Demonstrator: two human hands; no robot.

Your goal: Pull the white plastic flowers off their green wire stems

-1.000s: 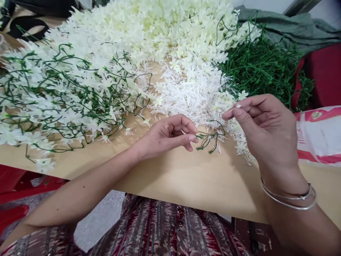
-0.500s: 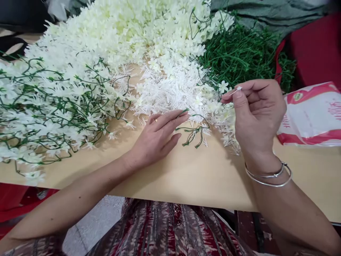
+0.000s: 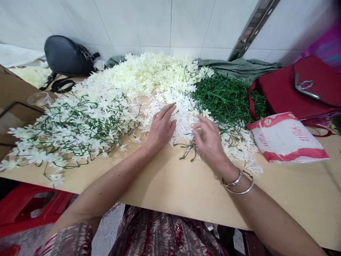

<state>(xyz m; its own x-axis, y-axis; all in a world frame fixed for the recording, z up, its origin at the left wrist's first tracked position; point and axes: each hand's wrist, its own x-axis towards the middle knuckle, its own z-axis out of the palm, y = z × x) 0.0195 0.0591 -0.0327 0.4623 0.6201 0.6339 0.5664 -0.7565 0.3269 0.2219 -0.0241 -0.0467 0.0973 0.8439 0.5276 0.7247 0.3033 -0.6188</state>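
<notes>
My left hand (image 3: 161, 126) lies flat and open, fingers stretched onto a heap of thin white plastic flower centres (image 3: 183, 106). My right hand (image 3: 209, 140), with two metal bangles at the wrist, rests on the same heap's right side; its fingers look loosely apart and slightly smeared. A small green sprig (image 3: 188, 151) lies on the tan board (image 3: 173, 188) between both hands. Behind is a big pile of cream petals (image 3: 149, 74). Finished white-flowered green sprays (image 3: 77, 128) cover the left. Bare green stems (image 3: 226, 99) are heaped at the right.
A red-and-white plastic packet (image 3: 285, 138) lies on the board at right, a red bag (image 3: 287, 89) behind it. A black bag (image 3: 64, 57) and grey-green cloth (image 3: 239, 65) sit against the tiled wall. A red stool (image 3: 29, 209) stands below left.
The view has tilted up, showing the wall. My right hand dropped from its raised pinch onto the white heap. My left hand slid forward onto the heap, away from the green sprig.
</notes>
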